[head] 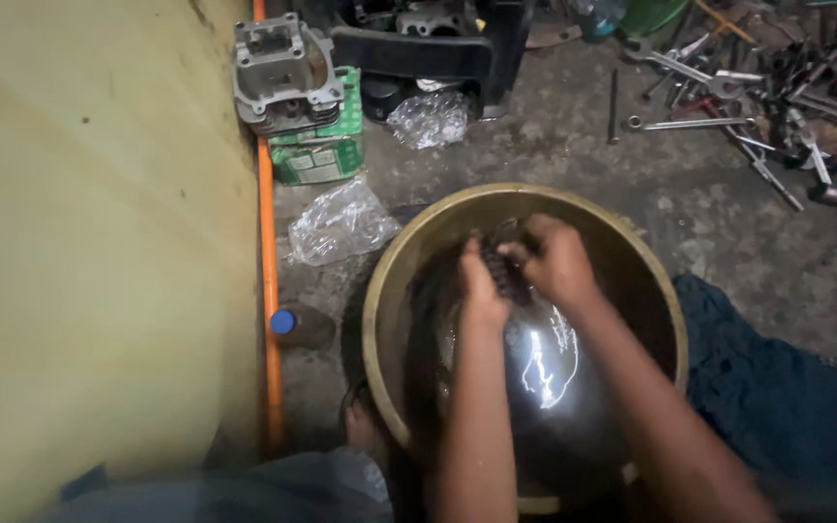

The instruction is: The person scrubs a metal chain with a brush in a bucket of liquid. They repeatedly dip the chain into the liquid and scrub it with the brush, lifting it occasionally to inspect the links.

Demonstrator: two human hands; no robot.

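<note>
1. Both hands work inside a round brass-coloured metal basin on a grey concrete floor.
2. The left hand and right hand are closed together around a dark, greasy metal chain, held over dark shiny liquid.
3. The chain looks black; cleaning seems unfinished.
4. Spanners lie well apart.

A dark, greasy chain is bunched up over a round brass-coloured basin. The basin sits on the concrete floor and holds dark, shiny liquid.
</note>
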